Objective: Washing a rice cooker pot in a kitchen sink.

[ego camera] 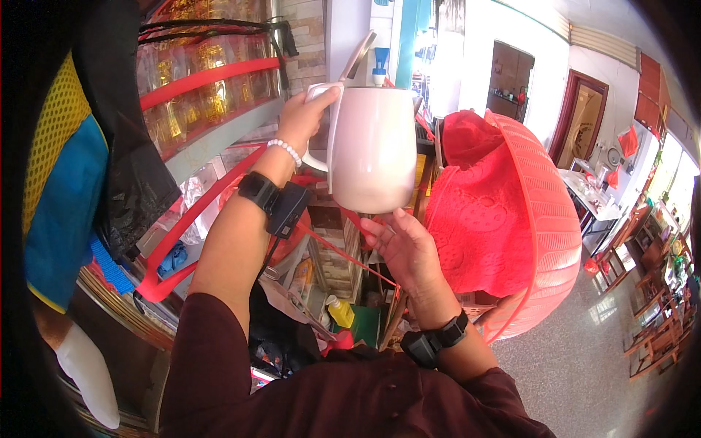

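Note:
A white electric kettle [372,148] is raised in front of me, its lid [358,56] tipped up. My left hand [305,117] grips the top of its handle, with the thumb near the lid hinge; a white bead bracelet and a black strapped device are on that arm. Just below the kettle's base is my right hand [402,249], palm up with fingers loosely curled and apart; whether a fingertip touches the base I cannot tell. Right of the kettle, a red textured cloth [482,219] hangs in front of a pink plastic basket [553,230].
At upper left, a shelf edge [219,137] and red straps [211,82] cross in front of clear packages. A yellow bottle [340,311] stands low between my arms. Black and blue bags hang at far left. A white table [589,194] and wooden chairs [657,328] are at right.

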`<state>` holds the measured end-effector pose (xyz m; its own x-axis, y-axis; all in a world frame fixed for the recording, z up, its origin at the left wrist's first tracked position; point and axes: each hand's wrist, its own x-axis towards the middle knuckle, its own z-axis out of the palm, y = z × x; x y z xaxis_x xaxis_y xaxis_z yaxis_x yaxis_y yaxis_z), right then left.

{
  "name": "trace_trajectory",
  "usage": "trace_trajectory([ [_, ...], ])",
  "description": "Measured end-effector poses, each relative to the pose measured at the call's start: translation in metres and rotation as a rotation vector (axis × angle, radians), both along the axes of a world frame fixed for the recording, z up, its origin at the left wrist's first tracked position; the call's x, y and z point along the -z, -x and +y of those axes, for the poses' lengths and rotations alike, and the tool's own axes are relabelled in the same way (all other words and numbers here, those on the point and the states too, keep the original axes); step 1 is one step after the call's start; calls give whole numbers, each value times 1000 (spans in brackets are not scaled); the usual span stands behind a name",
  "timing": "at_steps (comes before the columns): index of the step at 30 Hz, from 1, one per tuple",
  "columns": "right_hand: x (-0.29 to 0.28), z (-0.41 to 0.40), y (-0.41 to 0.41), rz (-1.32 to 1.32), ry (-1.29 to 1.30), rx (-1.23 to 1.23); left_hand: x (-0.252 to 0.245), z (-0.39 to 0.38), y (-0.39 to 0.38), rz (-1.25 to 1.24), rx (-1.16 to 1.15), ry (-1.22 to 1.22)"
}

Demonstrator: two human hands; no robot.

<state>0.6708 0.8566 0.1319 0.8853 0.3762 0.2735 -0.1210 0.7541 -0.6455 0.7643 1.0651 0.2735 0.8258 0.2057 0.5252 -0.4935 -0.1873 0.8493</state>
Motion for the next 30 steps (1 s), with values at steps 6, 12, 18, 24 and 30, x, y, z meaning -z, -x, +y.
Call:
trace_trajectory([
  [6,-1,1,0,-2,6,2,-1,0,0,13,-7,1],
  [12,-1,0,1,0,2,6,0,-1,0,15,-8,5],
  [18,-1,1,1,5,4,4,-1,0,0,6,-1,-1],
  [24,0,1,-1,5,9,4,0,0,-3,6,-21,16],
  [30,1,1,-1,9,14,2,0,-1,-1,7,-15,-1],
])
